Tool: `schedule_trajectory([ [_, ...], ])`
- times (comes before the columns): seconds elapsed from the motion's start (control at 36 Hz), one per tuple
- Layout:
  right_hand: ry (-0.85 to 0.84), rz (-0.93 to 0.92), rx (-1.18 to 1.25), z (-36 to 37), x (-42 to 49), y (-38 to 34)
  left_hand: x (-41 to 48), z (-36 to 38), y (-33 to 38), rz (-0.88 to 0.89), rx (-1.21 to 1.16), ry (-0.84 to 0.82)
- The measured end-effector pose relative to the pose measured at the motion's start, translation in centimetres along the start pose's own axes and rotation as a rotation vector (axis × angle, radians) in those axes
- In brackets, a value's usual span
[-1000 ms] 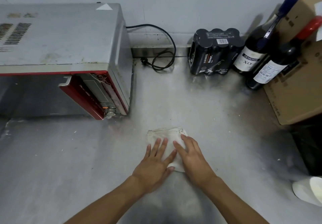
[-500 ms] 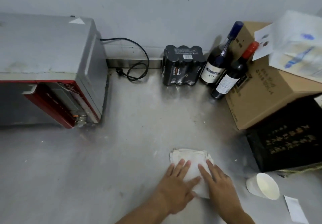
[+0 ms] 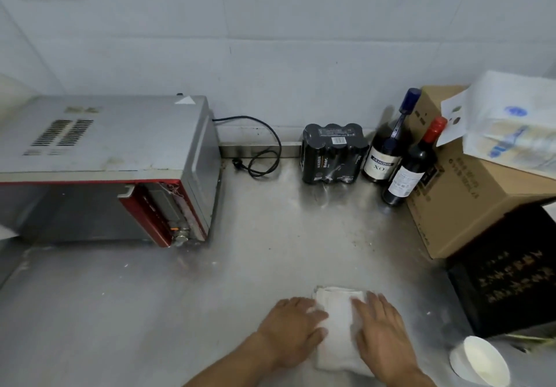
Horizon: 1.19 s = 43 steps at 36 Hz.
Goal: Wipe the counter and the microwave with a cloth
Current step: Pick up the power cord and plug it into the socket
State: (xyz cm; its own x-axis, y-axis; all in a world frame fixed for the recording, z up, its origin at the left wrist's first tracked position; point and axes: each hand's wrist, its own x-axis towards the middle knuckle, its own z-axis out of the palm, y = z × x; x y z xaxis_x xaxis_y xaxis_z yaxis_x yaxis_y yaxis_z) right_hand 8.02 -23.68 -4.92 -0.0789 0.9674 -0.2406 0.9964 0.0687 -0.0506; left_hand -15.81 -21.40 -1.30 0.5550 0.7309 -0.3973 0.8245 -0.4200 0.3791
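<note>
A folded white cloth (image 3: 340, 329) lies flat on the steel counter (image 3: 150, 311) near the front edge. My left hand (image 3: 293, 331) presses on its left side with straight fingers. On the cloth's right side my right hand (image 3: 382, 338) presses flat as well. The silver and red microwave (image 3: 120, 146) stands at the back left, well away from both hands, its top stained.
A black power cord (image 3: 261, 152) loops behind the microwave. A black six-pack of cans (image 3: 332, 152) and two dark bottles (image 3: 403, 158) stand at the back. A cardboard box (image 3: 469, 200), a black box (image 3: 508, 272) and a white paper cup (image 3: 481, 362) crowd the right side.
Both hands slid the cloth to the right across the counter, then drew it nearer the front edge. The view rose, and more of the wall and the microwave top shows.
</note>
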Motion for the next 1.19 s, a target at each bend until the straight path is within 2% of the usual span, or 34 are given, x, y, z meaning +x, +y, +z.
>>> schedule_trajectory([
  [0.08, 0.060, -0.052, 0.076, -3.6, 2.0, -2.2, -0.9, -4.4, -1.2, -0.128, -0.042, 0.096],
  [0.28, 0.234, -0.195, 0.301, -11.0, 9.5, -8.6, -1.4, -13.3, -5.7, -0.380, -0.218, 0.435],
  [0.39, 0.235, -0.217, 0.365, -14.3, 15.4, -12.3, 1.0, -16.6, -9.1, -0.441, -0.309, 0.512],
  [0.53, 0.187, -0.180, 0.398, -14.9, 24.6, -15.3, 7.8, -18.1, -14.2, -0.445, -0.416, 0.559],
  [0.72, 0.131, -0.252, 0.207, -11.0, 37.0, -17.1, 19.0, -15.9, -22.1, -0.473, -0.294, 0.595],
  [0.86, 0.105, -0.275, 0.035, -8.8, 42.2, -17.6, 24.4, -14.0, -26.7, -0.517, -0.125, 0.574],
  [0.94, 0.107, -0.282, -0.033, -7.5, 43.8, -17.6, 26.0, -13.2, -28.2, -0.514, -0.047, 0.646],
  [1.06, 0.196, -0.318, 0.030, -5.9, 44.6, -16.7, 26.2, -13.1, -28.4, -0.467, 0.078, 0.719],
  [1.19, 0.320, -0.451, 0.218, -7.1, 42.6, -15.1, 24.1, -13.3, -26.7, -0.408, 0.050, 0.891],
])
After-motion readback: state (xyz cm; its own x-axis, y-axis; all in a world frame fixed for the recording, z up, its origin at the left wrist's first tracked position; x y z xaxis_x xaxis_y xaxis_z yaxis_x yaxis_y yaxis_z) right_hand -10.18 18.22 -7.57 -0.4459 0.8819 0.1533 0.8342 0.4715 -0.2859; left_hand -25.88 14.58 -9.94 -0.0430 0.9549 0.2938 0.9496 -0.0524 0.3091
